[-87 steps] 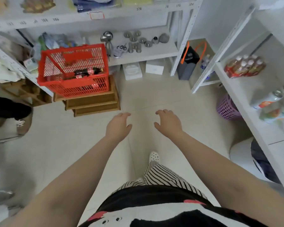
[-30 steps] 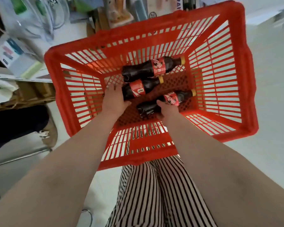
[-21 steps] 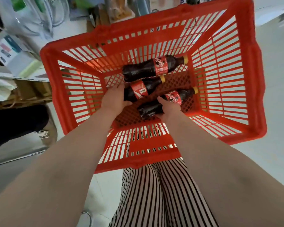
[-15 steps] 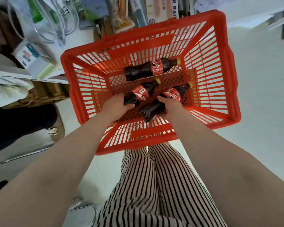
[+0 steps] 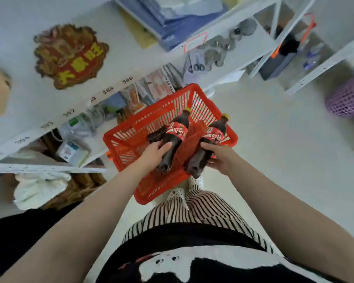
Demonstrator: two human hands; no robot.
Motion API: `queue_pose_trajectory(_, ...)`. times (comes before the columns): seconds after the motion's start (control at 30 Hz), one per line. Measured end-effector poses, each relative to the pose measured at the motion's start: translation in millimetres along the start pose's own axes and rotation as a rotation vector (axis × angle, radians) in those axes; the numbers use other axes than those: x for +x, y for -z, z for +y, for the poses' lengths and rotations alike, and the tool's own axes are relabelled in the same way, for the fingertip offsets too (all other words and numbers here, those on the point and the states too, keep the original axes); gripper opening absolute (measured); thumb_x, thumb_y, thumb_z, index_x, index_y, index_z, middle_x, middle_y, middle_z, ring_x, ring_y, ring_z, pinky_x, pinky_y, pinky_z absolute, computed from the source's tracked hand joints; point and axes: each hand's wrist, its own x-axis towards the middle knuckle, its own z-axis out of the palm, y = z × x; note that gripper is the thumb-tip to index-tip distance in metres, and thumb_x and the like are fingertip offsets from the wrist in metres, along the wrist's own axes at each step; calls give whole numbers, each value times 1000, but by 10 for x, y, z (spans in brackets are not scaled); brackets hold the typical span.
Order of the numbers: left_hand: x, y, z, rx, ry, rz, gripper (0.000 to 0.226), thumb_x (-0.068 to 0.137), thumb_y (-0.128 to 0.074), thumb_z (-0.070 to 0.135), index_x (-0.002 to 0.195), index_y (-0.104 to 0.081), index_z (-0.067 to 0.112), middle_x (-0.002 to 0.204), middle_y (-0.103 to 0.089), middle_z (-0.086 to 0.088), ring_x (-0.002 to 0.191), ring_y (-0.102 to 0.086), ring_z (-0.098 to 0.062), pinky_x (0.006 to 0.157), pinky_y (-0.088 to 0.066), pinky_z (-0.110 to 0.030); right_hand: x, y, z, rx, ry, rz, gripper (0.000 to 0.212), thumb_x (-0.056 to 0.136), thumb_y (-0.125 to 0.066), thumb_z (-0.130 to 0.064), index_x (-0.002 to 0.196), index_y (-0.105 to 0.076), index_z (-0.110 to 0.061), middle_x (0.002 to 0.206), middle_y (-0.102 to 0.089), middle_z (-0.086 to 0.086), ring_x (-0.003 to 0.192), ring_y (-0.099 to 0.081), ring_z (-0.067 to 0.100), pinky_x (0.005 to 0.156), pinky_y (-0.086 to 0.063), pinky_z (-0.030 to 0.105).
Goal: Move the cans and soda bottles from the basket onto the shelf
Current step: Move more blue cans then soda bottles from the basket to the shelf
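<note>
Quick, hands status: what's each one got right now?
Left hand: grip closed on a soda bottle, lifted above the red basket.
Right hand: grip closed on a second soda bottle.

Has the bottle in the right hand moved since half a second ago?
Yes. The right hand has lifted its cola bottle off the red basket floor, above the rim.

glossy plastic bottles (image 5: 175, 137), matt red plastic basket (image 5: 131, 135), smooth floor (image 5: 274, 150).

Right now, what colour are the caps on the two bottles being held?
Yellow on both the left-hand bottle and the right-hand bottle, seen in the head view.
</note>
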Motion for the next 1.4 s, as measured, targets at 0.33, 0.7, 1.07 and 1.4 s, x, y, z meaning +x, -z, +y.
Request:
queue_pose_trajectory(0.33, -447, -827, 924, 22, -142, -295, 30, 86, -66, 33, 99, -68, 6, 95, -73, -10, 85, -70, -22, 82, -56, -35, -991, 1230, 415, 324, 199, 33, 30, 86, -67, -14, 115, -58, -14, 104, -68, 7, 95, -64, 23, 83, -50, 35)
queue_pose_trajectory(0.7, -914, -2636, 1631, 225, -145, -504, 33, 85, -65, 42, 97, -65, 11, 86, -72, -12, 73, -70, -28, 61, -54, -34, -1579, 2873, 1073, 591, 283, 242, 43, 83, -71, -14, 124, -58, -15, 109, -67, 8, 97, -62, 25, 80, -49, 34)
queue_pose_trajectory(1.07, -1530, -4927, 2162, 192, -176, -635, 36, 84, -67, 39, 93, -66, 4, 83, -70, -14, 67, -66, -29, 55, -47, -27, -2262, 4988, 1582, 660, 386, 439, 51, 80, -74, -15, 128, -55, -17, 121, -63, 10, 111, -58, 31, 91, -47, 40)
queue_pose_trajectory(1.4, -1764, -6135, 2677, 250, -222, -662, 32, 84, -67, 37, 91, -66, 6, 78, -66, -13, 61, -61, -27, 50, -45, -25, -2369, 6225, 1736, 803, 419, 487, 50, 82, -72, -14, 129, -55, -15, 117, -63, 11, 101, -60, 30, 85, -49, 40)
